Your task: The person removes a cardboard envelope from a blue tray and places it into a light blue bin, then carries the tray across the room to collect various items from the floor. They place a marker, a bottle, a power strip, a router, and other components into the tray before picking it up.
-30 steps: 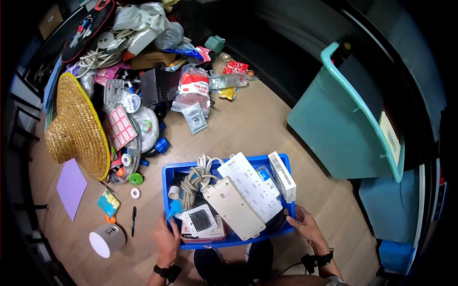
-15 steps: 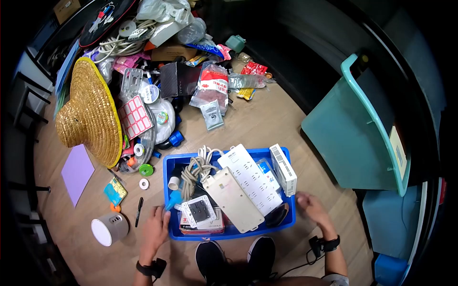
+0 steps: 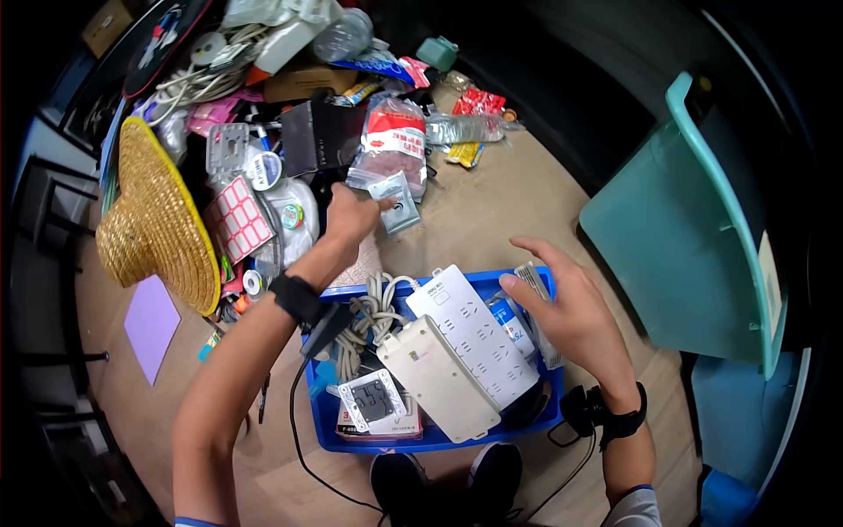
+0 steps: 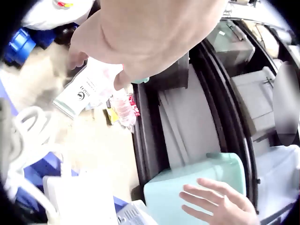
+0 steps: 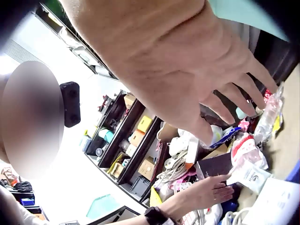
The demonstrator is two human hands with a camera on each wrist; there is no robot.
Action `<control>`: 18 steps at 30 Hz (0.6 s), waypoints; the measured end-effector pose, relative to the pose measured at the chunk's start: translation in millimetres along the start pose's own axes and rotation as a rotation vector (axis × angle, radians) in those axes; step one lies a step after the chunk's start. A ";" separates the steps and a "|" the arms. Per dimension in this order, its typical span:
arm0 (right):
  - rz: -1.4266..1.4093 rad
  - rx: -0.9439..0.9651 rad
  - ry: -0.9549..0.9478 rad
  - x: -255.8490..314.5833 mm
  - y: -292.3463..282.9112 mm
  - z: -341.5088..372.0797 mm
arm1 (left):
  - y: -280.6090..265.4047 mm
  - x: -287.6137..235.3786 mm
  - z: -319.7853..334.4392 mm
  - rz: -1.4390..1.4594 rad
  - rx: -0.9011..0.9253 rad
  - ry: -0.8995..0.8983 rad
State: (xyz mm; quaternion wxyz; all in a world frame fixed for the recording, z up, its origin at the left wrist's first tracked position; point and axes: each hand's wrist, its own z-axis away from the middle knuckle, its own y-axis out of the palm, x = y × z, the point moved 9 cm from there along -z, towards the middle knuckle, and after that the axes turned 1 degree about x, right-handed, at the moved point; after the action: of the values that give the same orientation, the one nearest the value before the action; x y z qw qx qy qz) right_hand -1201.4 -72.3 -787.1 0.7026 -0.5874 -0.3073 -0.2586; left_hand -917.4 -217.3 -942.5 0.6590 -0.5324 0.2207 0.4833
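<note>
In the head view my left hand [image 3: 351,218] reaches beyond the blue tray to a small silver packet [image 3: 401,213], a fingertip overlapping its edge. The left wrist view has the thumb and fingers apart on either side of this packet. My right hand [image 3: 575,307] hovers over the tray's far right corner, fingers spread, holding nothing. It partly hides a white printed box [image 3: 551,353]. Inside the blue tray [image 3: 327,436] lie a white power strip [image 3: 479,342], a beige strip-like case [image 3: 439,378], a coiled cable [image 3: 349,341] and a socket plate [image 3: 372,400].
A heap of goods lies beyond the tray, with a red-and-white bag [image 3: 392,140], a black box [image 3: 320,138] and a straw hat [image 3: 154,220]. A purple sheet [image 3: 151,325] lies on the floor at left. At right stands a large teal bin [image 3: 676,237].
Both hands have left the tray's sides. My left hand has moved forward to the silver packet, and my right hand has risen over the tray's right side.
</note>
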 end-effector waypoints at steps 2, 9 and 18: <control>-0.050 0.009 0.066 -2.2 0.9 -6.2 | 15.1 7.3 -32.1 0.098 0.053 -0.118; -0.026 -0.021 0.047 -24.3 -2.3 -21.9 | 51.0 38.9 -58.5 0.526 0.038 -0.273; 0.020 -0.034 -0.020 -24.0 7.3 -24.7 | 27.6 27.5 -35.8 0.607 0.007 -0.038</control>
State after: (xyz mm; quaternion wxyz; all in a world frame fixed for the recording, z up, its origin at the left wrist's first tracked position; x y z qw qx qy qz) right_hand -1209.2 -95.3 -812.6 0.6920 -0.6049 -0.3038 -0.2510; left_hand -921.4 -240.0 -990.1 0.4902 -0.4307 0.3592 0.6673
